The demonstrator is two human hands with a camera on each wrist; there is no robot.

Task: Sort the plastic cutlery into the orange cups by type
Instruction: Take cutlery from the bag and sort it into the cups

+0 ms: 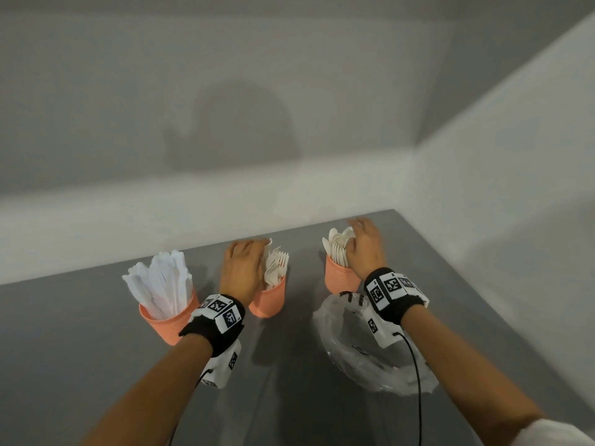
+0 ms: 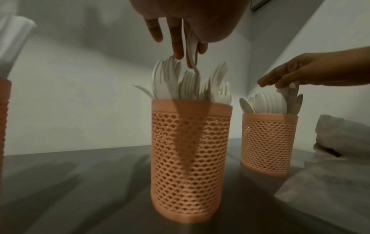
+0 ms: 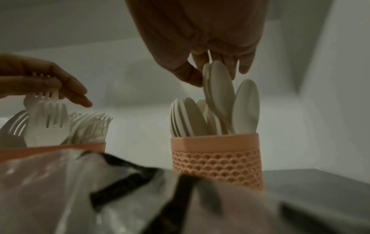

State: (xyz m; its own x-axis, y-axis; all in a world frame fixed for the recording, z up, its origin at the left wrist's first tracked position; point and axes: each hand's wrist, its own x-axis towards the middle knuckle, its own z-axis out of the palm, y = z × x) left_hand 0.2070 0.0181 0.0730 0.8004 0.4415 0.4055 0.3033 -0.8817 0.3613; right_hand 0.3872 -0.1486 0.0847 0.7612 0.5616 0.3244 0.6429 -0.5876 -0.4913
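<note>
Three orange mesh cups stand in a row on the grey table. The left cup holds white knives. Over the middle cup, my left hand pinches a white fork by its tines, its handle down among the other forks. My right hand hovers above the right cup and pinches the bowls of two white spoons, whose handles sit in that cup with the other spoons.
A crumpled clear plastic bag with black print lies in front of the spoon cup, under my right wrist. White walls close the table at the back and on the right. Bare grey tabletop lies left of the knife cup.
</note>
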